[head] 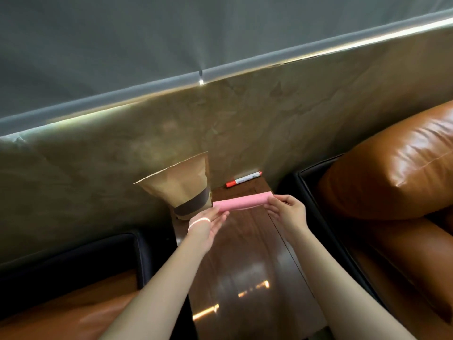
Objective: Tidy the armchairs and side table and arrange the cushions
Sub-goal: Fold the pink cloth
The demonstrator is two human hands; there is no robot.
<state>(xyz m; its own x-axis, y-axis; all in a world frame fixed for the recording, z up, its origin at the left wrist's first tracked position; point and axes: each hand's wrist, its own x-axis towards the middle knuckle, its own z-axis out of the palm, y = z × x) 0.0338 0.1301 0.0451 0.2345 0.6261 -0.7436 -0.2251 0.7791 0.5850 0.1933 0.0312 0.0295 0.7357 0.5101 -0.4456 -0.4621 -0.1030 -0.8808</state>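
A pink folded cloth [241, 201] hangs stretched between both hands above the dark wooden side table [247, 266]. My left hand [208, 223] holds its left end with the fingers lying nearly straight against it. My right hand [288, 208] pinches its right end between thumb and fingertips. A brown paper bag [182, 186] stands upright at the table's far left corner. A red-capped marker [244, 179] lies at the far edge by the wall. An orange leather cushion [392, 173] rests on the right armchair [402, 261].
The left armchair [73, 290] has a dark frame and an orange seat. A mottled olive wall [122, 155] rises right behind the table, with a lit ledge above it. The table is narrow and wedged between the two chairs.
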